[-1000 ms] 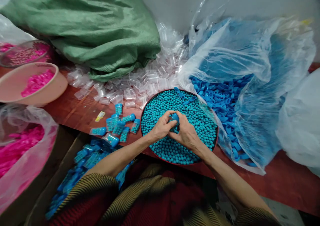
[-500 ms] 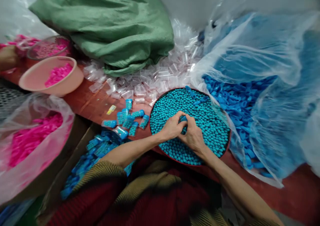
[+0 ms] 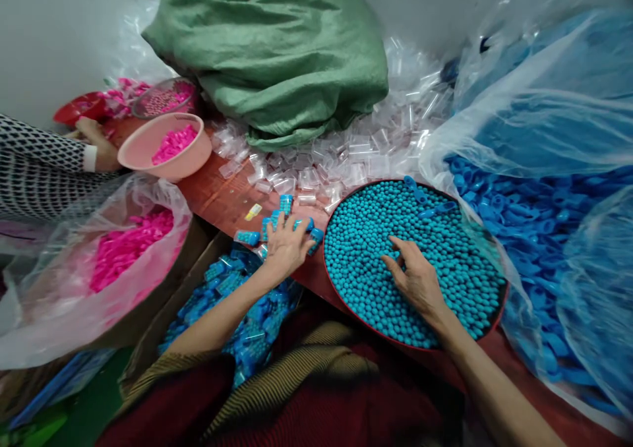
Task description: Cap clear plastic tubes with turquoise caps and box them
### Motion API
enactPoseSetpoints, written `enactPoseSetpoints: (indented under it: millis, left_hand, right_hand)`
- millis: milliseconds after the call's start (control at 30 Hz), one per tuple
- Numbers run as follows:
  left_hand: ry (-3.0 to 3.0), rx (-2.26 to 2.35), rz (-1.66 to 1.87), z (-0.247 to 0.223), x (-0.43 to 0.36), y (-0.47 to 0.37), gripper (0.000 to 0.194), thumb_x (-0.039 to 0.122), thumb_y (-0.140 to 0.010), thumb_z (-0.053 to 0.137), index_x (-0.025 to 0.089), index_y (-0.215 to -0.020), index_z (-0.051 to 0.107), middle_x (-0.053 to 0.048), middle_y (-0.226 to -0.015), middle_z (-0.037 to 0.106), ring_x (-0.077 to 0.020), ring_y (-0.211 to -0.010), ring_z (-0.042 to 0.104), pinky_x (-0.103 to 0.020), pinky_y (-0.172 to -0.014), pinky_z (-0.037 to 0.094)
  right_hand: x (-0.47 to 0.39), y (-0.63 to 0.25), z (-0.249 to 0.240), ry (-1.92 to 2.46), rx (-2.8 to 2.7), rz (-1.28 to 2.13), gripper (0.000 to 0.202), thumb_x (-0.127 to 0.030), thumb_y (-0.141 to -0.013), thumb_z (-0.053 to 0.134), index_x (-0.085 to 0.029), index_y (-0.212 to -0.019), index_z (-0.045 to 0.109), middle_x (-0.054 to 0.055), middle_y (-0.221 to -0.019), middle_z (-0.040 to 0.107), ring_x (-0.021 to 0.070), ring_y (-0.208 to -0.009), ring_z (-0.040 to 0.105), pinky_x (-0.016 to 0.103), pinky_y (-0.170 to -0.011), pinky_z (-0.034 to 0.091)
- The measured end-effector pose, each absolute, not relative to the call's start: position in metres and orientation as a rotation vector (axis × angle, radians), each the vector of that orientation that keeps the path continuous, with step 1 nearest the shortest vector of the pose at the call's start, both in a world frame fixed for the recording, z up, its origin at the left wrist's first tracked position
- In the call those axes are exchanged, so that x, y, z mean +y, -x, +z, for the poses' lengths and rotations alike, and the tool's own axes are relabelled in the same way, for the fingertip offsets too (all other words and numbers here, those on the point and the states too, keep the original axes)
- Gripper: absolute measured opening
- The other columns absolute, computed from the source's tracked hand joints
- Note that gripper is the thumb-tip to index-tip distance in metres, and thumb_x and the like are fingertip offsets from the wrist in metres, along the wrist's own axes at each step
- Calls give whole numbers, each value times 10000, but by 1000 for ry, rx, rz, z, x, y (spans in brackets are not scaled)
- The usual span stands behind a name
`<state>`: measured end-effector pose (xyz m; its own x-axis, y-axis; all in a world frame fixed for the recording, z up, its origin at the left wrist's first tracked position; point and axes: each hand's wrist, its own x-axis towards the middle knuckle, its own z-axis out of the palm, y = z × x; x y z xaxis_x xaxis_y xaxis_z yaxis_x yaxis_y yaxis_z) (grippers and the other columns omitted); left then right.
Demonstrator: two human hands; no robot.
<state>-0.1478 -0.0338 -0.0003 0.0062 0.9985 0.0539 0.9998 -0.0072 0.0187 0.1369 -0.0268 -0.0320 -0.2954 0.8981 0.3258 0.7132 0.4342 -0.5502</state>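
Note:
My left hand (image 3: 285, 246) lies with spread fingers over a small group of clear tubes (image 3: 247, 237) with blue caps and blue beads inside, at the table edge. Its palm hides some of them. Above a round red-rimmed tray of blue beads (image 3: 366, 236), my right hand (image 3: 415, 275) hovers with thumb and fingers apart and nothing visible between them. Two blue caps (image 3: 438, 209) rest on the beads at the tray's far side. Below my left forearm, a cardboard box holds many filled tubes (image 3: 257, 328).
Empty clear tubes (image 3: 356, 153) lie heaped before a green sack (image 3: 281, 58). Blue caps (image 3: 514, 213) spill from a plastic bag at right. Left are a peach bowl (image 3: 198, 150), a bag of pink pieces (image 3: 133, 249) and another person's hand (image 3: 99, 144).
My hands have parted. The left moved from above the bead tray to the filled tubes; the right opened and stays over the beads. The blue-capped item between them is gone from there.

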Motion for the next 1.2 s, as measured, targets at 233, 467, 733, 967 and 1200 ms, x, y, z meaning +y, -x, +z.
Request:
enactPoseSetpoints:
  millis: [233, 467, 733, 967, 1200]
  left_hand:
    - [2314, -2211, -75, -9, -2, 160, 552, 478, -862, 457, 247, -1363, 437, -133, -1442, 384, -388, -1345, 273, -606, -1028, 275]
    - [2526, -2198, -52, -22, 38, 220, 447, 413, -896, 423, 248, -1301, 516, -111, -1408, 421, -321, -1311, 348, -550, -1030, 339]
    - [2527, -2136, -259, -45, -23, 269, 423, 361, -852, 490, 197, -1237, 556, -133, -1394, 424, -265, -1273, 430, -441, -1027, 393]
    - [2150, -2456, -84, -35, -99, 328, 341, 436, -829, 451, 242, -1003, 671, -78, -1079, 642, -244, -943, 613, -370, -852, 482]
    - [1615, -2622, -265, -35, -70, 332, 467, 475, -834, 408, 173, -1125, 614, -151, -1029, 613, -317, -925, 587, -422, -773, 476]
  right_hand:
    - [-34, -80, 10, 1001, -2440, 279, 308, -272, -921, 445, -136, -1181, 539, 128, -1025, 621, 210, -930, 598, 313, -756, 509]
    - [3, 52, 9, 1158, -2974, 34, 442, -47, -876, 323, 19, -1298, 437, 306, -1161, 570, 313, -1040, 565, 473, -824, 431]
    - [-10, 92, -13, 1188, -2987, 362, 365, -96, -909, 293, -60, -1198, 512, 281, -1174, 543, 275, -955, 592, 396, -696, 510]
    - [-63, 134, -19, 718, -2989, 500, 319, -133, -923, 310, -70, -1158, 516, 255, -1214, 529, 256, -966, 602, 385, -669, 546]
    - [-74, 103, 8, 64, -3000, 780, 232, -247, -937, 375, -175, -1037, 572, 49, -928, 665, 154, -735, 621, 256, -546, 491]
